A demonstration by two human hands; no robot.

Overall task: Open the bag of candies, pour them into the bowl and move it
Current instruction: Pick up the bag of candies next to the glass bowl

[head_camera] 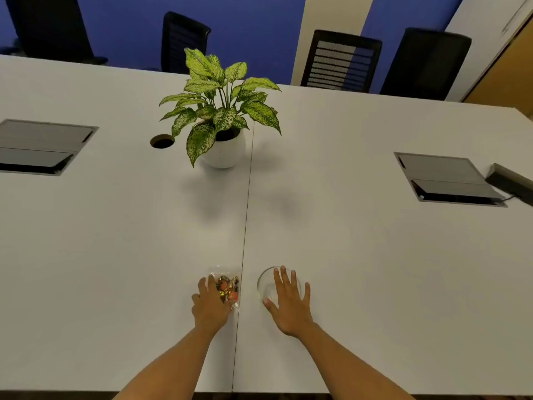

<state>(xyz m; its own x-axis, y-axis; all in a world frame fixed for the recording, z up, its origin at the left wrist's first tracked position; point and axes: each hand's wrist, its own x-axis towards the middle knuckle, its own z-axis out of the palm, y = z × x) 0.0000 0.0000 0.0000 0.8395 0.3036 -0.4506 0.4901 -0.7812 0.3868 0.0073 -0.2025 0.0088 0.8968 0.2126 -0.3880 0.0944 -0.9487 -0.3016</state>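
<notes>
A small clear bag of candies [227, 285], with gold and orange wrappers showing, lies on the white table just left of the centre seam. My left hand [209, 306] rests on its left and near side, fingers spread over it. A clear glass bowl [265, 281] stands just right of the seam. My right hand [288, 301] hovers flat over the bowl with fingers apart, hiding its right half. Whether the bowl holds anything cannot be made out.
A potted plant [223, 116] in a white pot stands farther back near the seam, beside a round cable hole [162, 140]. Grey cable hatches [43, 147] [445, 180] sit left and right. A dark box [510, 183] lies at the right edge. Chairs [340, 62] line the far side.
</notes>
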